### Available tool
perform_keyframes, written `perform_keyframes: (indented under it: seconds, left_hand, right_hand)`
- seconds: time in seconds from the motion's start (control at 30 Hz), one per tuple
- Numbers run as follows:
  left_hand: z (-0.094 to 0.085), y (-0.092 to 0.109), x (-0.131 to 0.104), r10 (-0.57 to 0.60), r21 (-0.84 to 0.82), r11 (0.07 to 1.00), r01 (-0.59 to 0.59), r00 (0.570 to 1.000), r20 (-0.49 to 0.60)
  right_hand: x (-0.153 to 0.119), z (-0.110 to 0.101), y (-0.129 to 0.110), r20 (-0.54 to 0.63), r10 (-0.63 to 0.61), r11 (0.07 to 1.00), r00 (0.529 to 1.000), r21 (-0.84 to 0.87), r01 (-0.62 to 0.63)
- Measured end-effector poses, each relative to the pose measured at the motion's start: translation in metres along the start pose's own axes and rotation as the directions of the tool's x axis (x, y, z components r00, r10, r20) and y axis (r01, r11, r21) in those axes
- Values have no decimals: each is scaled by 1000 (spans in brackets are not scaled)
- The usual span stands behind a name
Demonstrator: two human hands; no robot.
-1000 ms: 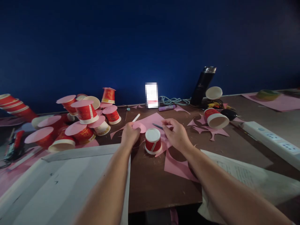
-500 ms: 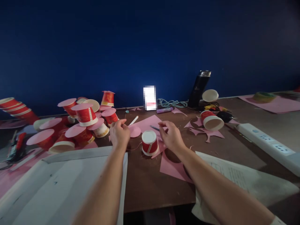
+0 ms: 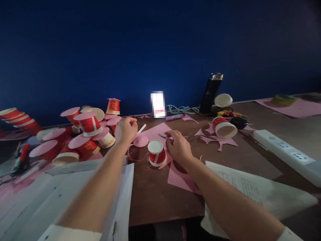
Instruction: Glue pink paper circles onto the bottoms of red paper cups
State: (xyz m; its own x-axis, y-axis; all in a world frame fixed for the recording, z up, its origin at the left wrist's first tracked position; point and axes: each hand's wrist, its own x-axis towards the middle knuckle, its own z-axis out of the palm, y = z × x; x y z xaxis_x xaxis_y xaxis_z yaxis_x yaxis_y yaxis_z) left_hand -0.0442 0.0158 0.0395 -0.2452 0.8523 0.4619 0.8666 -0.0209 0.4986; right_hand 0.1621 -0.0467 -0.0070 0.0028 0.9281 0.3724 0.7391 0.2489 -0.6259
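Upside down on the brown table stands a red paper cup (image 3: 157, 153) with its white base up. My left hand (image 3: 126, 131) is behind and left of it, fingers curled, near a white stick (image 3: 141, 129) and a pink paper disc (image 3: 140, 141); whether it pinches anything is too small to tell. To the cup's right, my right hand (image 3: 177, 143) has bent fingers at the end of a thin metal tool (image 3: 162, 136), which lies over pink paper (image 3: 160, 130). Whether those fingers grip the tool is unclear.
Red cups topped with pink discs (image 3: 86, 124) crowd the left. A bright phone (image 3: 157, 104) stands by the wall. At right are a black bottle (image 3: 211, 93), a tipped cup (image 3: 226, 129), a power strip (image 3: 283, 147) and pink scraps. White sheets (image 3: 75, 197) lie front left.
The view has shifted slightly. My left hand has moved a little up and away from the cup, leaving more of the pink disc and the paper beside it in sight. My right hand has barely moved.
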Motion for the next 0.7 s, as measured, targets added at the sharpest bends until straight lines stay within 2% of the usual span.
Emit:
perform_keyframes:
  seconds: [0.1, 0.23, 0.3, 0.37, 0.47, 0.5, 0.6, 0.7]
  left_hand:
    - [5, 0, 1, 1, 34, 999, -4, 996, 87]
    - [15, 7, -33, 60, -155, 986, -60, 998, -4]
    - [19, 7, -52, 68, -253, 965, -75, 997, -40]
    - [23, 1, -64, 45, -269, 961, -69, 995, -94]
    - [27, -15, -63, 84, -219, 966, -136, 969, -231]
    - [29, -20, -60, 106, -197, 968, -156, 964, -242]
    - [32, -30, -54, 137, -166, 971, -173, 969, -207]
    - [34, -28, -54, 172, -143, 970, -195, 972, -158]
  right_hand:
    - [1, -3, -1, -1, 21, 998, 1000, -53, -21]
    - [3, -4, -1, -3, 84, 990, 996, -118, -84]
    - [3, -4, 1, 5, 58, 990, 998, -126, -57]
    - [4, -2, 3, 12, 34, 991, 999, -127, -32]
    - [4, -2, 5, 19, 34, 992, 999, -119, -31]
    - [3, -2, 6, 27, 34, 993, 999, -113, -31]
    - [3, -3, 6, 50, 19, 996, 999, -89, -15]
    - [8, -2, 9, 39, 34, 997, 999, -66, -32]
